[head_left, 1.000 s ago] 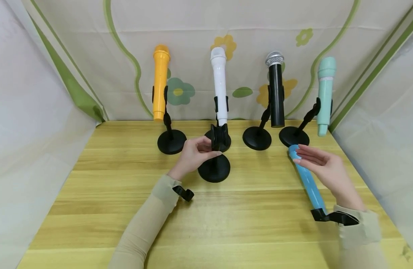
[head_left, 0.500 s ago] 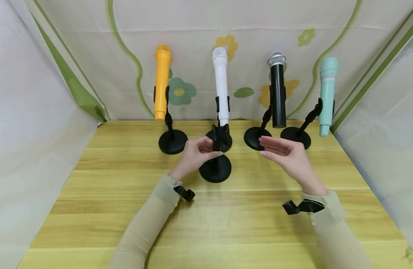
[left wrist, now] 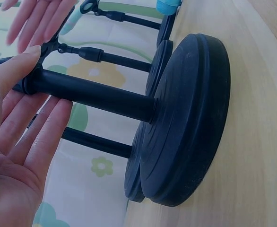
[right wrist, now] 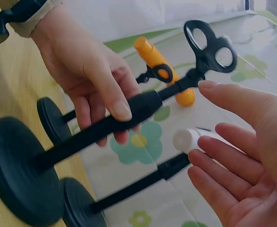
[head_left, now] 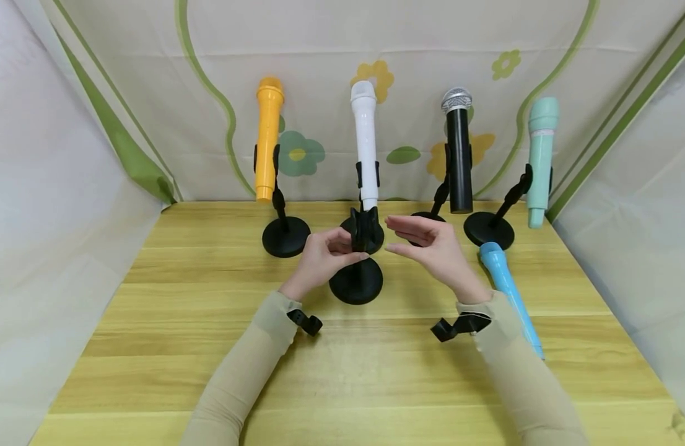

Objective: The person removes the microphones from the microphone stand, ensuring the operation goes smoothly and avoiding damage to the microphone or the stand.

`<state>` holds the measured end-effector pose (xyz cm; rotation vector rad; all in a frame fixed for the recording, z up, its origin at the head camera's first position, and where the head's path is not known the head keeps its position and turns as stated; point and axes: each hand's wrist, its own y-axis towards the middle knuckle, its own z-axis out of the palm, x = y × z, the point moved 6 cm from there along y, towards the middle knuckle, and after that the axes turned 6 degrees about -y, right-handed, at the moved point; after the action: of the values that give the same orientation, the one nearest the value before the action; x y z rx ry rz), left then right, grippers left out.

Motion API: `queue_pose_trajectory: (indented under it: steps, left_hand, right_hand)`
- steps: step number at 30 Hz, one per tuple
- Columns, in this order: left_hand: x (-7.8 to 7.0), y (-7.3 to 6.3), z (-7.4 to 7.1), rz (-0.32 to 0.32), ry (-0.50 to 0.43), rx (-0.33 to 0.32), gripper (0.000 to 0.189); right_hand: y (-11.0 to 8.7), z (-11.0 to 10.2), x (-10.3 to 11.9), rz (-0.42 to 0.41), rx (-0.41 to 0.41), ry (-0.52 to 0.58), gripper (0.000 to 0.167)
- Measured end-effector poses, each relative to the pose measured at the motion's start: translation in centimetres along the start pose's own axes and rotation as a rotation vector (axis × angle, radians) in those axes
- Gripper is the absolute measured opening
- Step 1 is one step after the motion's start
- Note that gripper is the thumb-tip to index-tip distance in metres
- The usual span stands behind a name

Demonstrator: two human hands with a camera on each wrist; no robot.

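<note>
An unloaded black microphone stand [head_left: 356, 286] is upright in the middle of the table, its round base on the wood. My left hand [head_left: 320, 259] grips its pole, thumb on one side and fingers on the other, as the left wrist view shows on the pole [left wrist: 100, 97]. My right hand [head_left: 434, 251] is just right of the stand's clip, thumb and fingers apart and holding nothing. In the right wrist view its thumb comes close to the joint under the two-ringed clip [right wrist: 209, 49]. A blue microphone [head_left: 504, 282] lies on the table beyond my right wrist, partly behind the sleeve.
Along the back stand loaded stands with an orange microphone [head_left: 269, 142], a white microphone [head_left: 366, 142], a black microphone with silver head [head_left: 459, 155] and a mint microphone [head_left: 541, 155]. The white one's stand is right behind the held stand. A patterned curtain [head_left: 320, 37] backs the table.
My right hand has moved left from over the blue microphone to beside the held stand, leaving that microphone lying on the table. My left hand keeps its grip on the stand.
</note>
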<state>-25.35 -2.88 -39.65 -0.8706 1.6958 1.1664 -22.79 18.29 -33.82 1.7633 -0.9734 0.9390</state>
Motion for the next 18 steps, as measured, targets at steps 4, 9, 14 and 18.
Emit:
queue_pose_trajectory:
  steps: [4,9,14,18]
  left_hand:
    - [0.1,0.0,-0.2,0.003,-0.007,0.005,0.016]
    - [0.0,0.0,-0.3,0.029,-0.034,0.029,0.016]
    - [0.0,0.1,-0.3,0.035,-0.032,0.034,0.016]
    - [0.0,0.1,-0.3,0.034,-0.033,0.03,0.017]
  right_hand:
    - [1.1,1.3,0.5,-0.05,0.014,0.037,0.046]
    - [2.0,2.4,0.7,-0.07,0.009,0.049,0.044]
    - [2.8,3.2,1.2,-0.105,-0.012,0.068,0.041]
    - [3.2,3.5,1.6,-0.119,-0.04,0.077,0.039]
